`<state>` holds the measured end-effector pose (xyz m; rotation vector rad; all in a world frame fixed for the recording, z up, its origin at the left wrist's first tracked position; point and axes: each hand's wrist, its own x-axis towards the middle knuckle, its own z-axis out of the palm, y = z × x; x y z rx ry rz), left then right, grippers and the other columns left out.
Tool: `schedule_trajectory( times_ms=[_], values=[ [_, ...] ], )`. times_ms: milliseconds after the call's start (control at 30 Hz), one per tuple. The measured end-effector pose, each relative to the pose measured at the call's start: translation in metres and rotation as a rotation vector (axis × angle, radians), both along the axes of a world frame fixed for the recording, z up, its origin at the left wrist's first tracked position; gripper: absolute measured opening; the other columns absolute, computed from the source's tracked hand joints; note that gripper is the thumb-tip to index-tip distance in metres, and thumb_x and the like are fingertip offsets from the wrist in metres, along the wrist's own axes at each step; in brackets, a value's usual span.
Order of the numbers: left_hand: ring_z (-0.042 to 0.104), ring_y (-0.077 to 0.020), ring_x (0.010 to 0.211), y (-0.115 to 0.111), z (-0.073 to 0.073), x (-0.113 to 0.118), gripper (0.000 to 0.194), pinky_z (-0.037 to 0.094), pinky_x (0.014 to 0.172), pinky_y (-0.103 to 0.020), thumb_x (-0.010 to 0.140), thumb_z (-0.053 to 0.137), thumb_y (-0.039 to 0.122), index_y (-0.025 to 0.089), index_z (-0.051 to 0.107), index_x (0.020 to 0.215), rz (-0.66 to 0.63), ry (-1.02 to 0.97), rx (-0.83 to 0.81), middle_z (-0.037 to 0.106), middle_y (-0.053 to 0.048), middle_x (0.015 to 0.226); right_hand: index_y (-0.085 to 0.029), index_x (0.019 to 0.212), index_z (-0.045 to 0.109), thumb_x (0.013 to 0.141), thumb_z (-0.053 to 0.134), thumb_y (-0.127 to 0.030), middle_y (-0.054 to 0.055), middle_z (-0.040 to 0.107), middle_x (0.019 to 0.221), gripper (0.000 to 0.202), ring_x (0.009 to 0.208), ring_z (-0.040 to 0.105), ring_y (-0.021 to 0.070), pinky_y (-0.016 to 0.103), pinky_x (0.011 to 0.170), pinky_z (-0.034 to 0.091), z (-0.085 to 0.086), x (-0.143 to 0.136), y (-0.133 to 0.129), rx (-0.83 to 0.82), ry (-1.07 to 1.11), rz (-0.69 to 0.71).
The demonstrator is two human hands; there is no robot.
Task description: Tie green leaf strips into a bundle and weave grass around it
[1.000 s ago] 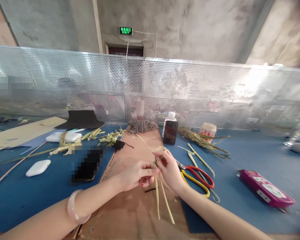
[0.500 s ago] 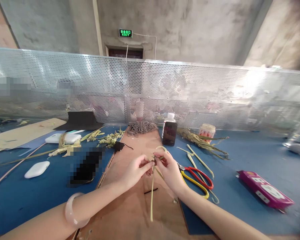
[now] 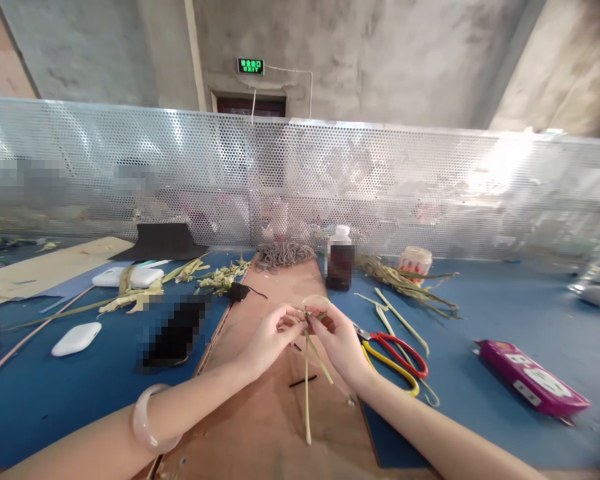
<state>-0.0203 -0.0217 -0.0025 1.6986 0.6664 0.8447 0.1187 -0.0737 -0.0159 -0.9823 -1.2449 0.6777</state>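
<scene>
Strips (image 3: 307,407) are hanging from my fingertips over the brown board (image 3: 260,427). My left hand (image 3: 273,341) and right hand (image 3: 343,341) are nearly meeting, both pinching narrowly on them, thumbs against fingers, with a pale loop (image 3: 318,300) curving above. Scissors (image 3: 375,339) are lying just beside my right wrist; beyond, a bottle (image 3: 339,270) is standing upright near some grey cord (image 3: 285,255).

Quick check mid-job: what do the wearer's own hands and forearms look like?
The left hand and right hand are ungloved, and no sleeves show on the forearms. A smooth, rounded, pale pinkish bangle circles the left forearm; the right shows none.
</scene>
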Motion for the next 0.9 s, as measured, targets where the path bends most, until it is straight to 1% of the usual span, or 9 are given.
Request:
schedule_trajectory(
  times_ms=[100, 200, 300, 400, 500, 667, 833, 900],
  values=[
    [0.057, -0.0155, 0.078, 0.0013, -0.0002, -0.0008, 0.020, 0.044, 0.064, -0.024, 0.080, 0.059, 0.035, 0.017, 0.057, 0.091, 0.003, 0.013, 0.000, 0.060, -0.003, 0.085, -0.020, 0.088, 0.058, 0.082, 0.056, -0.028, 0.002, 0.056, 0.088, 0.010, 0.077, 0.058, 0.0157, 0.030, 0.071, 0.054, -0.0010, 0.0013, 0.0009, 0.001, 0.012, 0.022],
    [0.057, -0.0153, 0.074, 0.0019, -0.0025, -0.0017, 0.024, 0.045, 0.061, -0.024, 0.080, 0.058, 0.038, 0.018, 0.055, 0.094, -0.012, -0.002, -0.011, 0.059, -0.002, 0.082, -0.020, 0.088, 0.058, 0.081, 0.057, -0.028, 0.002, 0.056, 0.089, 0.010, 0.075, 0.057, 0.0149, 0.030, 0.070, 0.054, -0.0013, 0.0016, 0.0017, -0.008, 0.038, 0.037],
    [0.056, -0.0151, 0.073, 0.0017, -0.0048, -0.0019, 0.026, 0.045, 0.060, -0.024, 0.080, 0.059, 0.039, 0.019, 0.054, 0.096, -0.026, -0.024, -0.019, 0.060, -0.002, 0.082, -0.021, 0.088, 0.058, 0.081, 0.058, -0.029, 0.002, 0.056, 0.091, 0.011, 0.073, 0.056, 0.0140, 0.029, 0.069, 0.054, -0.0012, 0.0014, 0.0019, -0.023, 0.058, 0.047],
    [0.055, -0.0141, 0.071, 0.0012, -0.0044, -0.0010, 0.025, 0.045, 0.060, -0.024, 0.081, 0.059, 0.039, 0.019, 0.054, 0.096, -0.039, -0.032, -0.024, 0.060, -0.003, 0.083, -0.021, 0.089, 0.059, 0.081, 0.058, -0.029, 0.002, 0.056, 0.089, 0.011, 0.072, 0.055, 0.0136, 0.029, 0.068, 0.054, -0.0017, 0.0016, 0.0019, -0.029, 0.059, 0.040],
    [0.056, -0.0143, 0.072, 0.0013, -0.0030, -0.0002, 0.025, 0.045, 0.061, -0.025, 0.080, 0.059, 0.038, 0.019, 0.054, 0.097, -0.052, -0.037, -0.044, 0.061, -0.003, 0.082, -0.021, 0.089, 0.058, 0.081, 0.058, -0.028, 0.002, 0.056, 0.089, 0.011, 0.072, 0.055, 0.0136, 0.029, 0.069, 0.053, -0.0018, 0.0016, 0.0017, -0.032, 0.054, 0.038],
    [0.059, -0.0177, 0.080, 0.0031, -0.0052, -0.0018, 0.030, 0.046, 0.067, -0.027, 0.080, 0.059, 0.039, 0.020, 0.053, 0.102, -0.034, -0.019, -0.069, 0.063, -0.006, 0.089, -0.020, 0.087, 0.057, 0.081, 0.057, -0.027, 0.002, 0.057, 0.088, 0.009, 0.074, 0.056, 0.0143, 0.029, 0.069, 0.053, -0.0017, -0.0004, 0.0024, -0.037, 0.061, 0.045],
    [0.058, -0.0160, 0.075, 0.0023, -0.0054, -0.0025, 0.029, 0.045, 0.067, -0.027, 0.078, 0.062, 0.035, 0.019, 0.054, 0.101, -0.027, -0.008, -0.051, 0.062, -0.003, 0.082, -0.020, 0.085, 0.059, 0.079, 0.060, -0.028, 0.002, 0.058, 0.090, 0.010, 0.075, 0.057, 0.0140, 0.029, 0.070, 0.054, -0.0023, -0.0003, 0.0042, -0.048, 0.106, 0.061],
    [0.057, -0.0148, 0.073, 0.0015, -0.0036, -0.0020, 0.027, 0.045, 0.065, -0.026, 0.079, 0.061, 0.034, 0.019, 0.054, 0.100, -0.045, -0.025, -0.050, 0.062, -0.003, 0.083, -0.020, 0.085, 0.060, 0.077, 0.062, -0.027, 0.001, 0.058, 0.087, 0.010, 0.075, 0.057, 0.0133, 0.029, 0.072, 0.054, -0.0018, 0.0001, 0.0041, -0.068, 0.149, 0.077]
  ],
)
